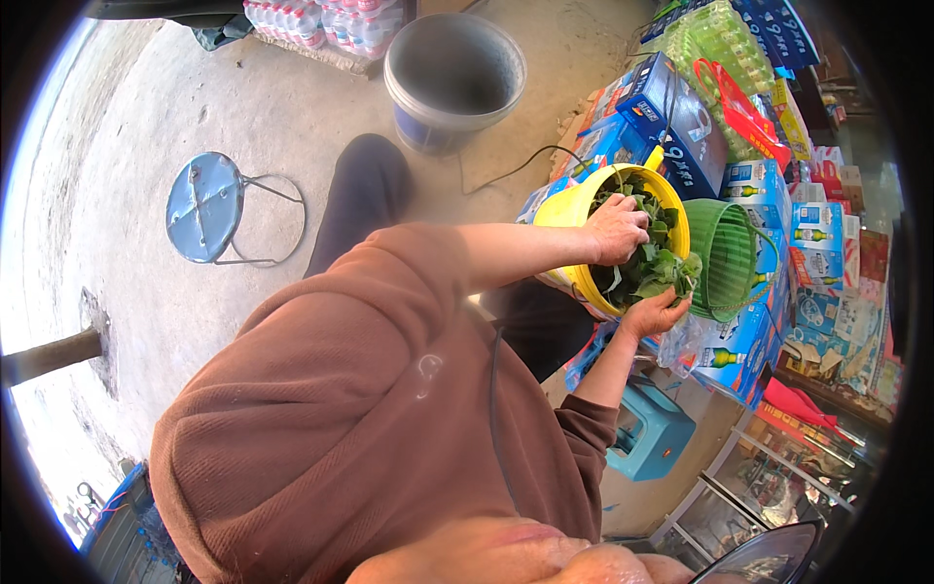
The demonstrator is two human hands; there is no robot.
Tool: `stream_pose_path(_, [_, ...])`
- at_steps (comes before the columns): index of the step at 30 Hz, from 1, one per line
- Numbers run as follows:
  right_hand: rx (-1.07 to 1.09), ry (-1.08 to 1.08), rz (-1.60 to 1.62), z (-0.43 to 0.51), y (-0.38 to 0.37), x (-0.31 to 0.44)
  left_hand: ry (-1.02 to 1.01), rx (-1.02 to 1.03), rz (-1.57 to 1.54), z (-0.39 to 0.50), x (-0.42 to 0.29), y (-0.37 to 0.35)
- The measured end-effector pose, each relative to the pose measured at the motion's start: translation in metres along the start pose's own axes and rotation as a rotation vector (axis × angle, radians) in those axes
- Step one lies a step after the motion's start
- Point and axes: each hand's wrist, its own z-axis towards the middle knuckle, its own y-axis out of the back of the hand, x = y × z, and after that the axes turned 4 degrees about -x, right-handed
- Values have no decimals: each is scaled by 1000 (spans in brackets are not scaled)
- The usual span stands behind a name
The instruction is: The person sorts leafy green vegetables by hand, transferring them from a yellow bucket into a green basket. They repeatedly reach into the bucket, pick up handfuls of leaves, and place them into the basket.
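Note:
A yellow plastic bucket tilts towards me at the right, full of leafy greens. Over its mouth, my left hand lies on the leaves with bent fingers; whether it grips any is hidden. Lower down, at the bucket's near rim, my right hand pinches a bunch of paler green leaves between thumb and fingers. Just right of the bucket stands a green woven plastic basket, close to the right hand. A clear plastic bag hangs below that hand.
Stacked beer cartons stand behind the bucket and basket, with a red bag above. A light-blue plastic stool is beneath. A large pail, a round blue metal stool and packs of bottled water are on the concrete floor.

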Motion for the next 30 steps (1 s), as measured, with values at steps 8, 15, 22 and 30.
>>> stream_pose_path(8, [134, 268, -180, 3, -3, 9, 8, -14, 3, -1, 1, 0])
stream_pose_path(15, [149, 301, -198, 3, -3, 6, 27, 65, -28, 3, -3, 9])
stream_pose_path(22, [168, 283, -176, 2, -3, 9, 21, 110, -17, 2, -1, 10])
stream_pose_path(30, [177, 298, -178, 2, -4, 8, 17, 100, -18, 2, -1, 11])
